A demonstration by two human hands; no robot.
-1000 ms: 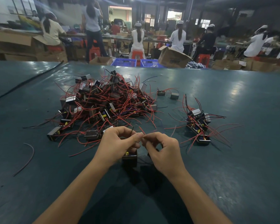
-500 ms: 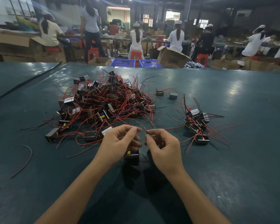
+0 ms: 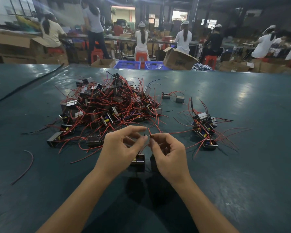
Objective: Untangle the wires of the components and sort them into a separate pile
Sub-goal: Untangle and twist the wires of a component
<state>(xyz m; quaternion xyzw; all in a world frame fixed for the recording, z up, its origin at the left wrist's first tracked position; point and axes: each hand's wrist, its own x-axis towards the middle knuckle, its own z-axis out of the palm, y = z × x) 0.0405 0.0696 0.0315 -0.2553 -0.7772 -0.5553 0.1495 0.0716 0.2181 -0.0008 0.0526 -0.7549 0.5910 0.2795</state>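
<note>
Teal desk [image 3: 242, 174] carries a large tangled heap [image 3: 107, 106] of black block components with red wires at its middle — a smaller sorted pile [image 3: 205, 130] lies well apart to the right. Nearer, the left hand [image 3: 119, 148] pinches a black wire tip [image 3: 144, 134], the right hand [image 3: 168, 155] a thin red wire [image 3: 149, 132] — fingers curled, over a small black component [image 3: 139, 161].

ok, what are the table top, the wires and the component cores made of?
Table top: dark teal sheet with a semi-gloss finish, likely a vinyl or rubber mat; the lights reflect softly off it.
Wires: plastic-looking insulation, mostly red and some black; they are flexible and hold loose curves.
Cores: bright silvery faces, probably bare metal; too small to make out any layering.
</note>
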